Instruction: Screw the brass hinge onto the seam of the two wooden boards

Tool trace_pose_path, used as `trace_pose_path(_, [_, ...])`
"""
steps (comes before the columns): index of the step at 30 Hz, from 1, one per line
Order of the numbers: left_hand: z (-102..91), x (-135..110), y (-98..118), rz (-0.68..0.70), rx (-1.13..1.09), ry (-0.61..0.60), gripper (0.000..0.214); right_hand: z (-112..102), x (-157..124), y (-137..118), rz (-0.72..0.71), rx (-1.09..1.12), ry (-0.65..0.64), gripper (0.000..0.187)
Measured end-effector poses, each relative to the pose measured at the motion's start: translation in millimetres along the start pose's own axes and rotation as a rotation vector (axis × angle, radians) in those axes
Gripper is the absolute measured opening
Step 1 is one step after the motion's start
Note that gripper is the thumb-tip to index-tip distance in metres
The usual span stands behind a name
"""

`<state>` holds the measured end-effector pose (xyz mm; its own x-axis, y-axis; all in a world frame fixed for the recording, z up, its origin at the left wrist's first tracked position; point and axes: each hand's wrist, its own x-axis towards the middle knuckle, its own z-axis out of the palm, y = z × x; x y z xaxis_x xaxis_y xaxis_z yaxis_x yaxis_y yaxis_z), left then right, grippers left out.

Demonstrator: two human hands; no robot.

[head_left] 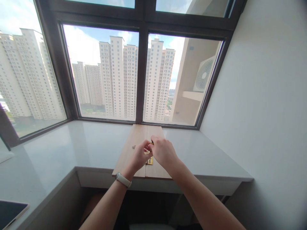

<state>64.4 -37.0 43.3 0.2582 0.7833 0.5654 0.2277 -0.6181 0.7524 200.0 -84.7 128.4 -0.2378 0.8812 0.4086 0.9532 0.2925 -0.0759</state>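
Note:
Two pale wooden boards (129, 156) lie side by side on the white counter, with a seam running between them. Over that seam my left hand (141, 155) and my right hand (165, 151) meet, fingers closed in a pinch. A small yellow and black item (152, 142) shows at the right fingertips; its kind is too small to tell. Below the fingers, a flat yellow piece with dark marks (149, 160) rests near the seam, partly covered by my left hand. Left of my hands, several small dark metal bits (133, 147) lie on the board.
The white counter (96, 147) runs along a dark-framed window (141, 76) and meets a white wall (259, 89) on the right. A flat device with a dark screen (13, 209) lies at the lower left. My left wrist wears a light-banded watch (123, 180).

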Motion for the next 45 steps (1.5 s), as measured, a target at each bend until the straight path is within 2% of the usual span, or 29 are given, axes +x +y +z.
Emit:
trace_pose_path(3, [-2.9, -0.5, -2.4, -0.004, -0.108, -0.080, 0.021, -2.4, 0.7, 5.7, -0.051, 0.049, -0.019, 0.005])
trace_pose_path(6, [-2.8, -0.4, -7.2, -0.026, -0.199, -0.136, 0.024, -6.7, 1.4, 8.8, -0.099, 0.107, -0.037, 0.013])
trace_pose_path(9, [-1.1, -0.2, -11.4, -0.026, -0.211, -0.132, 0.022, -9.1, 0.9, 9.3, -0.138, 0.158, -0.054, 0.022])
trace_pose_path(12, [-0.5, -0.2, -12.8, -0.010, -0.191, -0.107, 0.020, -7.9, -0.1, 8.7, -0.158, 0.201, -0.043, 0.019])
trace_pose_path(13, [-0.6, -0.3, -12.8, -0.005, -0.183, -0.093, 0.019, -7.2, -0.4, 8.2, -0.150, 0.208, -0.028, 0.017])
trace_pose_path(17, [1.0, -0.6, -12.1, -0.009, -0.140, -0.047, 0.011, -4.6, 0.4, 4.4, -0.018, 0.123, 0.034, 0.028])
trace_pose_path(21, [5.9, -0.2, -11.6, -0.041, -0.102, -0.039, 0.009, -2.3, 2.1, 0.8, 0.072, 0.003, -0.002, 0.020])
trace_pose_path(25, [6.9, -0.3, -10.2, -0.045, -0.068, -0.052, 0.012, 1.0, 1.6, 2.0, 0.007, 0.000, -0.003, 0.013])
trace_pose_path(29, [3.7, -1.2, -7.8, -0.035, -0.125, -0.125, 0.020, 0.4, 0.8, 6.0, -0.080, 0.052, 0.004, 0.004])
trace_pose_path(36, [2.1, 1.3, -8.9, -0.028, -0.277, -0.144, 0.020, -5.6, -0.1, 9.8, -0.200, 0.204, -0.046, 0.027])
trace_pose_path(39, [1.2, 1.3, -9.7, -0.012, -0.237, -0.100, 0.014, -5.8, -0.4, 7.6, -0.133, 0.209, -0.012, 0.026])
trace_pose_path(42, [0.7, 0.2, -9.5, -0.014, -0.165, -0.058, 0.010, -5.9, -0.2, 3.2, 0.024, 0.129, 0.022, 0.032])
trace_pose_path(45, [2.4, -0.4, -9.6, -0.019, -0.133, -0.021, 0.013, -5.9, 0.3, -1.2, 0.115, 0.041, -0.022, 0.029])
